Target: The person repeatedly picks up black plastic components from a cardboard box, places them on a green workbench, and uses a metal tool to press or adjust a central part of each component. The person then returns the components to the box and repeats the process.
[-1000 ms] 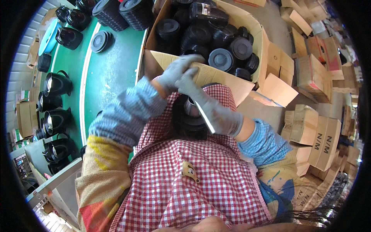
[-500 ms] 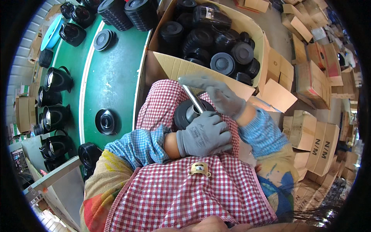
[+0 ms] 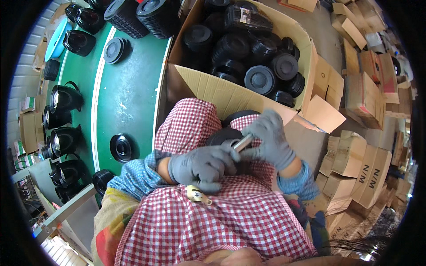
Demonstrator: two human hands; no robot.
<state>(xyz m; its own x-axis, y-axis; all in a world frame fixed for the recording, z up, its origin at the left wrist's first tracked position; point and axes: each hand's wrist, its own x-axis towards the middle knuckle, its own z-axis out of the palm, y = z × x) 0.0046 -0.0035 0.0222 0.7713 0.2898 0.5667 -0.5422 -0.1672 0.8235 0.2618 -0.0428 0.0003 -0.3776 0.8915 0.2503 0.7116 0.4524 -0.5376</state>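
Observation:
My right hand, in a grey glove, is closed round a shiny metal tube tilted above my lap. My left hand, gloved alike, has its fingers curled at the tube's lower end. What those fingers hold, if anything, is hidden. Just beyond the hands, a round black lid-like piece rests on my lap, partly covered. Another dark round piece shows between my knees. Red-and-white checked cloth covers my legs.
Left stands a green table with a black lid, stacked lids and black jugs. An open carton full of black lids lies ahead. Brown cartons are piled on the right.
My right hand was flat and open over the tube; now it grips it. My left hand has shifted left off the tube's base. The tube now points up to the right.

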